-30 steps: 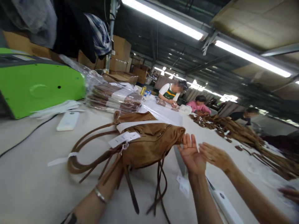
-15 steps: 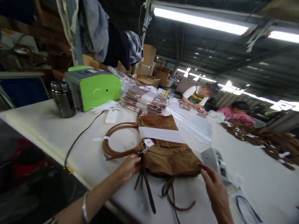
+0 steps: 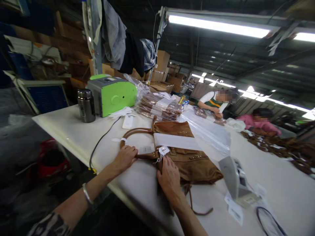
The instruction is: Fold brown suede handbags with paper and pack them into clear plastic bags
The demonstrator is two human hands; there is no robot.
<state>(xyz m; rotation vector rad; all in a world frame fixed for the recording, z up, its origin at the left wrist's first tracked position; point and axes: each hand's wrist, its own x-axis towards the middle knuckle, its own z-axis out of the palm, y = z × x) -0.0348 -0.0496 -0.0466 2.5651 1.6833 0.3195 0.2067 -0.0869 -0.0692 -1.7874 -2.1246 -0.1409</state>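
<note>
A brown handbag (image 3: 197,168) lies on the table with a white paper band (image 3: 176,141) around its body. Its looped handles (image 3: 137,130) point left and are wrapped with a small white tie. My left hand (image 3: 125,159) is closed over the handles at their near left side. My right hand (image 3: 169,175) rests on the bag's near left corner, fingers stretched out just below a white hang tag (image 3: 163,150). Thin brown straps (image 3: 201,212) trail off the bag's near edge, partly hidden behind my right forearm.
A grey tape dispenser (image 3: 237,183) stands right of the bag, near paper labels (image 3: 235,211). Farther back are a green machine (image 3: 118,98), a dark flask (image 3: 86,106), a white phone (image 3: 127,121) and plastic-wrapped bags (image 3: 159,106). Two people (image 3: 216,101) work across the table.
My right hand has left the bag's right corner and moved to its left side by the tag. My left hand has slid up and left onto the handles. The view has shifted left.
</note>
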